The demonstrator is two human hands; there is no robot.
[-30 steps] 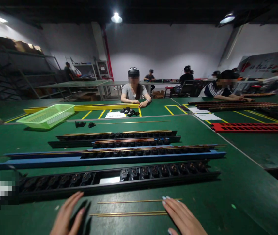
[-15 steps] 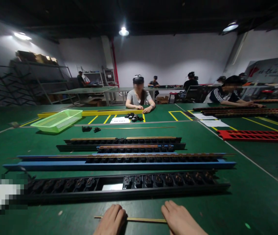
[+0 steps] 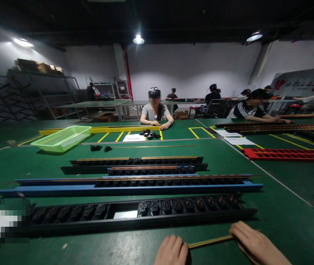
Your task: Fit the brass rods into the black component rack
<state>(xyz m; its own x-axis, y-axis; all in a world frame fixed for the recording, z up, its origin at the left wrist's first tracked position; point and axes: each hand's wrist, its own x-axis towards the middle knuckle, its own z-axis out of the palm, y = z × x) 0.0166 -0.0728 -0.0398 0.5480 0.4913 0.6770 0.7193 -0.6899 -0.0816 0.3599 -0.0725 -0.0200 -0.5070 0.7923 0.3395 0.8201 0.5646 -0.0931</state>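
Thin brass strips [image 3: 210, 242] lie together between my two hands, near the front of the table. My left hand [image 3: 173, 251] is closed over their left end, and my right hand [image 3: 252, 241] has its fingers wrapped round the right end; the fingertips are hidden underneath. Just beyond is a long black rail [image 3: 143, 222] holding a row of black socket modules [image 3: 177, 206], with a gap left of its middle. Behind it a blue rail [image 3: 49, 189] carries more modules and long brass strips.
Further back are a dark rail [image 3: 87, 170], loose black parts [image 3: 96, 148], a green basket [image 3: 63, 139], a yellow rail [image 3: 112, 129] and a red rail [image 3: 289, 154]. A co-worker [image 3: 155, 110] sits opposite; another person [image 3: 252, 106] works at the right.
Both my hands have moved to the right with the brass strips between them. The strips now tilt up slightly toward the right. The rails appear unmoved on the table.
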